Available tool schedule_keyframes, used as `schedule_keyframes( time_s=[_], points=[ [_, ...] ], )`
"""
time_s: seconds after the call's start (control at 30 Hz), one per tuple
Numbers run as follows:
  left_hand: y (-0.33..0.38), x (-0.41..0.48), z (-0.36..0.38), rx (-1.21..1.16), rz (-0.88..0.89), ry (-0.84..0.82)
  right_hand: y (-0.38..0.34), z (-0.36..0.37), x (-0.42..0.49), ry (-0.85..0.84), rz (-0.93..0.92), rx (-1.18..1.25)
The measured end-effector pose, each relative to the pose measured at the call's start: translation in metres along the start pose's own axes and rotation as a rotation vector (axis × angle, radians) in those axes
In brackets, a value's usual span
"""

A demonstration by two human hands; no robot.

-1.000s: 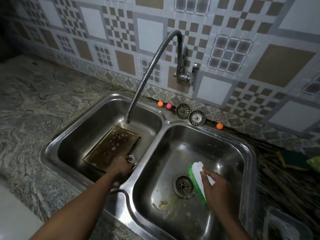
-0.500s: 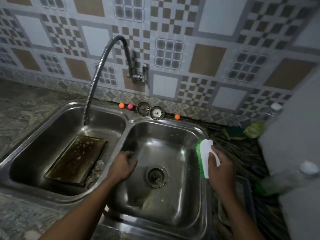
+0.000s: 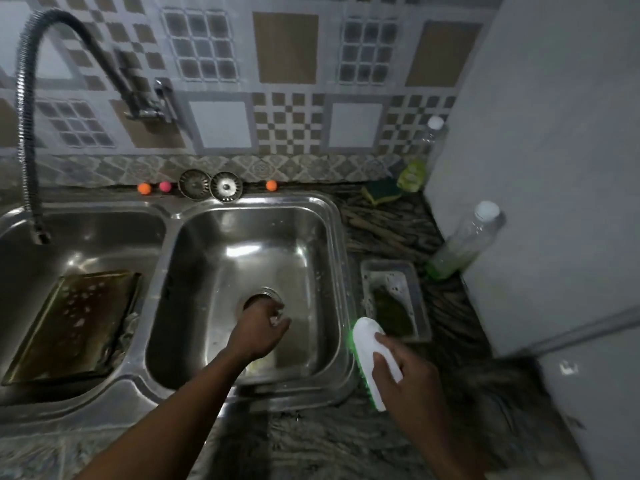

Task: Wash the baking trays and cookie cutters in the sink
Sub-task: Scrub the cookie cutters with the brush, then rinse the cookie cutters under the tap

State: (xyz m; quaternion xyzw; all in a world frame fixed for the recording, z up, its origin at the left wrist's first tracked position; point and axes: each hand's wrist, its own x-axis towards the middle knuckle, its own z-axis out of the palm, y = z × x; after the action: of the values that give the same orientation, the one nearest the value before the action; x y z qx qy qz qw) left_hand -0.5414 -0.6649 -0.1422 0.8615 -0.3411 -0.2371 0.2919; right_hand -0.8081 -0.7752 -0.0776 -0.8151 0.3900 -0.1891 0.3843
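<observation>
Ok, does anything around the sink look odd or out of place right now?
Two things stand out. Both strainer baskets sit on the ledge behind the basins, so the right basin's drain is uncovered, with the left hand right at it. Food scraps lie on that basin's floor near the front wall.

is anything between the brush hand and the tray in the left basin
Yes. The right hand holds the brush right of the sink; the right basin and left hand lie between it and the baking tray.
</observation>
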Motion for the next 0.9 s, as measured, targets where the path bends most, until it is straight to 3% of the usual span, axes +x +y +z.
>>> schedule_keyframes(
  time_s=[0.47,0.7,0.9],
  points=[
    [0.001,-0.014,0.015,0.084,-0.059,-0.111,0.014,0.021,-0.031,0.102,0.129,-0.047],
    [0.002,-0.020,0.004,0.080,-0.047,-0.098,0.010,0.024,-0.038,0.132,0.097,-0.188],
    [-0.003,-0.029,-0.032,-0.017,-0.021,-0.016,-0.016,0.022,-0.019,0.262,-0.021,-0.283]
  ],
)
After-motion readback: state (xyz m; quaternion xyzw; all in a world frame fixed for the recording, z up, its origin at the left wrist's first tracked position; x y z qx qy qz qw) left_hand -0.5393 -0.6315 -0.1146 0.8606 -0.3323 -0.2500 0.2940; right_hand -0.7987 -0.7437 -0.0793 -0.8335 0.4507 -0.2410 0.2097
